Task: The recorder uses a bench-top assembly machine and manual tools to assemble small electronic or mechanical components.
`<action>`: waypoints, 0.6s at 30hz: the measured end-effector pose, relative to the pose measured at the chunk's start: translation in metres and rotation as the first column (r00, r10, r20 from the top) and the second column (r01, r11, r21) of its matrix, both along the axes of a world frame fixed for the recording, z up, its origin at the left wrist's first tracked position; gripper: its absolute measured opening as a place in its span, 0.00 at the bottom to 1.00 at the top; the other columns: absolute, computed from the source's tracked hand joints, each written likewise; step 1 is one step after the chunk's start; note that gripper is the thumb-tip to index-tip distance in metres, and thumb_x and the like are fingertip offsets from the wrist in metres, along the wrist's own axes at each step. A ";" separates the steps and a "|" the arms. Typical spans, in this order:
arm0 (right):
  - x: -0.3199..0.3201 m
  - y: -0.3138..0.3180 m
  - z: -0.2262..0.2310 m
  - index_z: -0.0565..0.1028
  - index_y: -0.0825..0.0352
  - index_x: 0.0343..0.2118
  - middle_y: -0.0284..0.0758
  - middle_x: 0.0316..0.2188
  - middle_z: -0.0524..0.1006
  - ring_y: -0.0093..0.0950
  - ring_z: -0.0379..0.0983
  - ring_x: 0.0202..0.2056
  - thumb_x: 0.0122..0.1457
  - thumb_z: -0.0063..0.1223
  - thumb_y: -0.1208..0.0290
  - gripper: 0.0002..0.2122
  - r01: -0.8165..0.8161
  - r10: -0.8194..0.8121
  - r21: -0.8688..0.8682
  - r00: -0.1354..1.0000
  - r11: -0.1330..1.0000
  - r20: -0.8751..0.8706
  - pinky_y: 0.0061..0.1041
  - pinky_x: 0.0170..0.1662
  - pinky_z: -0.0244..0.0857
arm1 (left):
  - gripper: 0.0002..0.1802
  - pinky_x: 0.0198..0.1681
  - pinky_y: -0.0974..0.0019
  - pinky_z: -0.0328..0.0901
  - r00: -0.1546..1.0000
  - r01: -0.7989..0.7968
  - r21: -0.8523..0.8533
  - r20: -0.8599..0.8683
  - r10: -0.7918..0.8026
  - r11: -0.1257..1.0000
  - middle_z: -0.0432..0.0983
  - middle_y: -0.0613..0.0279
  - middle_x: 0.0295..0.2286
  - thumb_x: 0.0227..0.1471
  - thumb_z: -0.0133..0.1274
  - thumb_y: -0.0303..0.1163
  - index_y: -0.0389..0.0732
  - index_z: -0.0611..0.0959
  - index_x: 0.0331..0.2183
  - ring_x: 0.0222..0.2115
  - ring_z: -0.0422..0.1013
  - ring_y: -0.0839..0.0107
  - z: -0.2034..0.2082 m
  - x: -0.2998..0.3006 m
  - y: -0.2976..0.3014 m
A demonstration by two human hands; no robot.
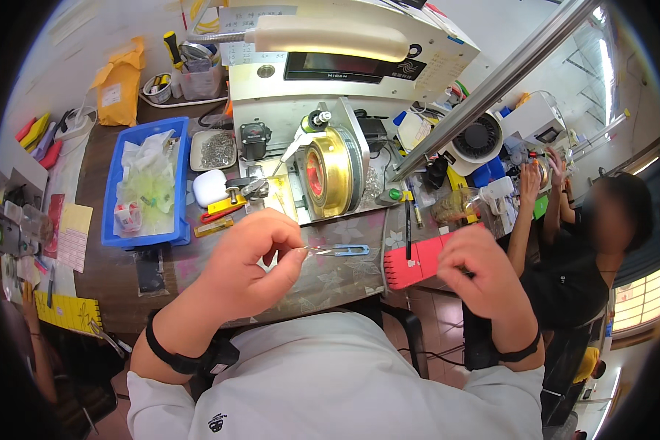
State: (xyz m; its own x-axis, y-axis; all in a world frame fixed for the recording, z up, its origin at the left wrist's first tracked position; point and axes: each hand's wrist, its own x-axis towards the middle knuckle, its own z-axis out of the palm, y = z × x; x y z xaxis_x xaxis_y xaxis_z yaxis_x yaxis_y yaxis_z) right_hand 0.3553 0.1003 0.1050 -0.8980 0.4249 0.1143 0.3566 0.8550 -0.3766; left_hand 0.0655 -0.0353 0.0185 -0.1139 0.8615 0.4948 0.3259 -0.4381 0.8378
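Note:
My left hand point(260, 257) is over the front of the bench, with thumb and forefinger pinched together. At its fingertips is a thin pale bit, too small to name. Blue-handled thread snips point(350, 250) are just beyond those fingertips, their blades pointing at them; whether they touch is unclear. My right hand point(478, 268) hovers at the right, above the edge of a red spiral notebook point(411, 262). Its fingers are curled in toward the thumb, and anything in them is too small to see. Behind my hands stands a bench machine with a gold wheel point(328, 172).
A blue tray point(112, 194) with crumpled plastic stands left, beside a dish of small metal parts point(214, 150). Red-handled pliers point(221, 213) lie near the machine. A slanted metal pole point(484, 92) and a round black fan point(478, 136) are right. Another person point(579, 257) works there.

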 end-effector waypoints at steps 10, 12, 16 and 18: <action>-0.009 -0.056 -0.079 0.75 0.65 0.32 0.34 0.31 0.76 0.36 0.72 0.34 0.50 0.59 0.74 0.07 -0.155 0.100 -0.292 0.976 0.944 -0.195 0.33 0.39 0.65 | 0.05 0.26 0.57 0.66 0.846 0.380 -0.284 -0.278 -0.456 0.880 0.72 0.58 0.25 0.47 0.54 0.30 0.41 0.77 0.29 0.25 0.72 0.57 -0.042 0.068 0.003; -0.011 -0.062 -0.095 0.74 0.65 0.32 0.34 0.31 0.76 0.36 0.72 0.34 0.50 0.58 0.75 0.06 -0.129 0.075 -0.259 0.975 0.957 -0.208 0.33 0.38 0.65 | 0.05 0.26 0.58 0.66 0.823 0.385 -0.284 -0.324 -0.466 0.878 0.72 0.58 0.26 0.46 0.54 0.30 0.41 0.77 0.29 0.25 0.72 0.57 -0.044 0.074 0.004; -0.006 -0.059 -0.100 0.74 0.65 0.32 0.36 0.28 0.74 0.37 0.71 0.35 0.51 0.55 0.75 0.05 -0.146 0.095 -0.358 0.983 0.922 -0.157 0.34 0.39 0.64 | 0.05 0.26 0.60 0.67 0.806 0.317 -0.336 -0.399 -0.438 0.887 0.73 0.60 0.26 0.45 0.55 0.29 0.41 0.78 0.29 0.24 0.72 0.58 -0.038 0.077 0.003; -0.002 -0.058 -0.107 0.74 0.65 0.32 0.36 0.28 0.74 0.37 0.71 0.34 0.51 0.55 0.75 0.05 -0.143 0.083 -0.346 0.979 0.927 -0.184 0.34 0.39 0.64 | 0.05 0.26 0.60 0.67 0.792 0.324 -0.334 -0.416 -0.447 0.885 0.73 0.60 0.26 0.45 0.55 0.29 0.41 0.78 0.29 0.24 0.72 0.59 -0.037 0.079 0.004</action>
